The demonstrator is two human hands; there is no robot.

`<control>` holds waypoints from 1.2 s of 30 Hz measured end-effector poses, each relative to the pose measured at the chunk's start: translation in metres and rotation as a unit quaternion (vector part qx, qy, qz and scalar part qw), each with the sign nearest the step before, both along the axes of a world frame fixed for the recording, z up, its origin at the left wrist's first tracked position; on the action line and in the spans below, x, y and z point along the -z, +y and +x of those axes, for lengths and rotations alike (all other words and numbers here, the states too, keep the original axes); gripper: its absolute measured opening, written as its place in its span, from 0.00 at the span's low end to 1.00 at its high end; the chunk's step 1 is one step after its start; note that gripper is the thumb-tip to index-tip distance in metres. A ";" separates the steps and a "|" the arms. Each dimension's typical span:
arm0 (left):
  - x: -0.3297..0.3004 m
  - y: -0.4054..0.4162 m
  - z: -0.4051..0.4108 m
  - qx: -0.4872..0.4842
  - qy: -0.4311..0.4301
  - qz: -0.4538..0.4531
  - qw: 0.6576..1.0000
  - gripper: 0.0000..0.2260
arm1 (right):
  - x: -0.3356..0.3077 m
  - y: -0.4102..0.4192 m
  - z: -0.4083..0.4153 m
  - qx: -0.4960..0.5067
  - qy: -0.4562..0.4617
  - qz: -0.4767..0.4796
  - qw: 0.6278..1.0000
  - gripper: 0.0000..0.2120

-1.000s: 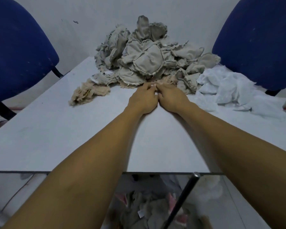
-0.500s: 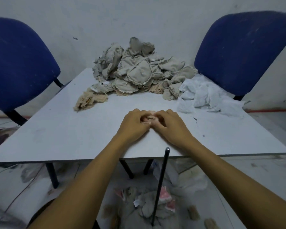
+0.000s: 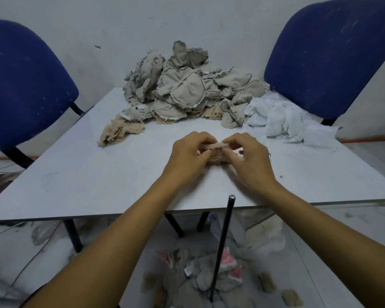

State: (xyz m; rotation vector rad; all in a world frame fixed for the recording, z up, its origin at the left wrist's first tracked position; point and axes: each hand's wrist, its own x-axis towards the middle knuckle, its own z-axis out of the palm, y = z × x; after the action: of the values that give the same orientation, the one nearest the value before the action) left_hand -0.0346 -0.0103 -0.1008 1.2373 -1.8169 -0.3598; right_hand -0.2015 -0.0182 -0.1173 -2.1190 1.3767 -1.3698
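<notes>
— Drawn back from the grey-beige heap (image 3: pixel 187 92) at twelve o'clock, toward the near edge of the table (image 3: pixel 87 174) at six.
— Carrying what?
— One small beige fabric piece (image 3: pixel 216 155), taken from the heap's front. Now at mid-table, touching the top or just above it; hard to tell.
— Held how?
— Pinched at its nine o'clock side by the left hand (image 3: pixel 188 155) and at three o'clock by the right hand (image 3: pixel 251 161), with curled fingers. Spread slightly wider than half a second ago, with the frayed top edge pulled taut.
— Meaning?
— Probably done with picking; on to opening or turning the piece. Nothing disturbed at the white cloth (image 3: pixel 285 121) at two o'clock or the tan scraps (image 3: pixel 118 132) at ten.
</notes>
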 end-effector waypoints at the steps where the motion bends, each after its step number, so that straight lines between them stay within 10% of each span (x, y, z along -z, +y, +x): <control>1: -0.001 0.000 -0.001 -0.008 0.033 0.010 0.999 0.06 | -0.002 0.001 0.001 -0.013 -0.028 0.002 1.000 0.07; 8: -0.010 0.001 -0.004 0.025 0.242 0.165 0.956 0.09 | -0.006 0.014 -0.006 -0.087 0.041 -0.033 0.995 0.19; 17: -0.019 0.010 -0.005 0.101 0.261 0.222 0.934 0.05 | -0.017 0.014 -0.017 -0.076 0.062 -0.099 0.990 0.07; 25: -0.019 0.020 0.004 0.182 0.260 0.157 0.935 0.07 | -0.017 0.022 -0.015 -0.171 -0.206 0.149 0.952 0.09; 31: -0.024 0.019 0.013 0.257 0.371 0.299 0.841 0.13 | -0.025 0.027 -0.012 -0.208 -0.340 0.289 0.870 0.04; 36: -0.020 0.018 0.011 0.238 0.350 0.349 0.836 0.13 | -0.029 0.029 -0.011 -0.223 -0.391 0.392 0.802 0.05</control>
State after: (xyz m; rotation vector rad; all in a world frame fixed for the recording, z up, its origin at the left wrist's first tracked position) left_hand -0.0231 0.0080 -0.0805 0.8690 -1.3178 -1.6473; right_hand -0.2123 0.0105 -0.0887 -1.0196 0.7866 -1.0065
